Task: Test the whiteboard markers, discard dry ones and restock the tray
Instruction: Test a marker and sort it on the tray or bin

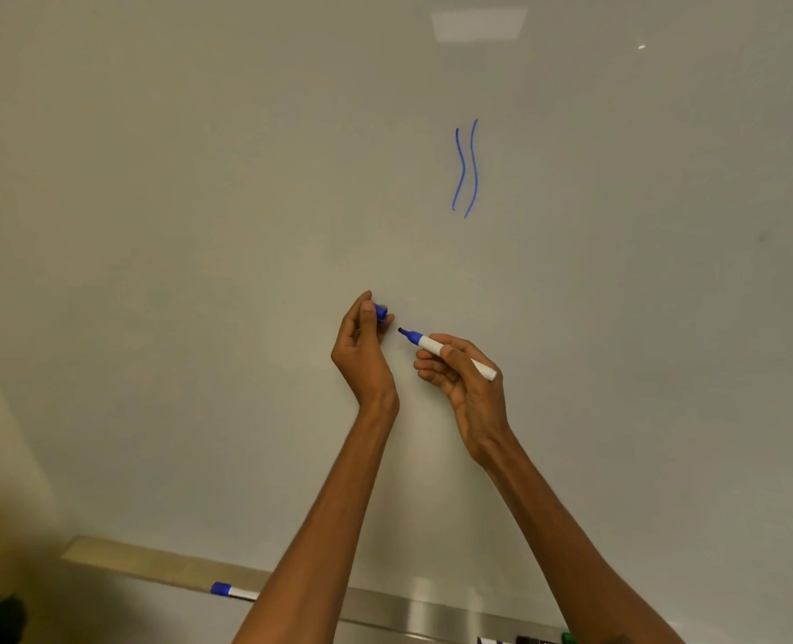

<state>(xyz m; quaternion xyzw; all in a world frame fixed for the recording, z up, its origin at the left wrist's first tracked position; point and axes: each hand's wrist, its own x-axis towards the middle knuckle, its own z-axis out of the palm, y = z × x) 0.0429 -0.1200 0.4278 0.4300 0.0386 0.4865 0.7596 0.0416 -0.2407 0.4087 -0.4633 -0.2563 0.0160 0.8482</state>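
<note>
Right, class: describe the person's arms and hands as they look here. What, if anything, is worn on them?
The left hand and right hand are bare: no gloves, no rings on the fingers that show. The left forearm and right forearm are bare too, down to the picture's lower edge: no sleeve, watch or bracelet in view.

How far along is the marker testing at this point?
Done: two solid blue lines on the whiteboard suggest this marker writes. In hand: the right hand holds the uncapped blue marker, the left hand pinches its cap, not yet refitted. Left: a capped marker and other markers at the frame's edge lie on the tray, apparently untested.
</note>
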